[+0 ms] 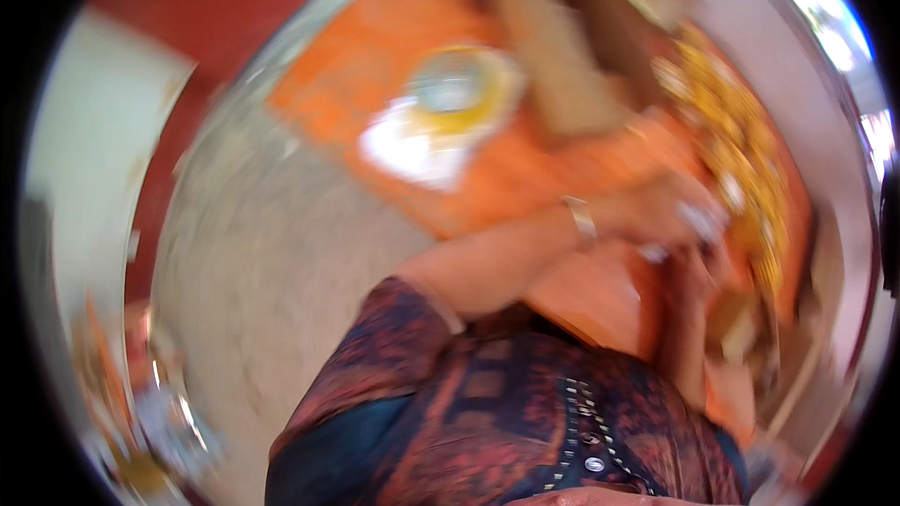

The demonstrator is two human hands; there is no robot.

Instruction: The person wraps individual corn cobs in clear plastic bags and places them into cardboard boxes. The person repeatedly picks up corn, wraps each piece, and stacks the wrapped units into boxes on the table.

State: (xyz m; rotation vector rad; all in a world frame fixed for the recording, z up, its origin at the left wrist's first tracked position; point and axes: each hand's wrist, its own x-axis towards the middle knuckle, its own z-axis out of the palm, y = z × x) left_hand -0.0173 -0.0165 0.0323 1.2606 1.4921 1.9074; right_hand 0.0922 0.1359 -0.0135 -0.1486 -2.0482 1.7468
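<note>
My left hand, with a bracelet on its wrist, reaches across the orange table to the right. Close beside it, my right hand comes up from below, and the two meet. Their fingers are closed around a small whitish thing, too blurred to name. Just beyond the hands lies a long heap of yellow packets.
An open cardboard box stands on the orange tabletop at the far side. Left of it sit a round, yellow-rimmed container and a shiny white sheet or bag. A small brown box is at the near right.
</note>
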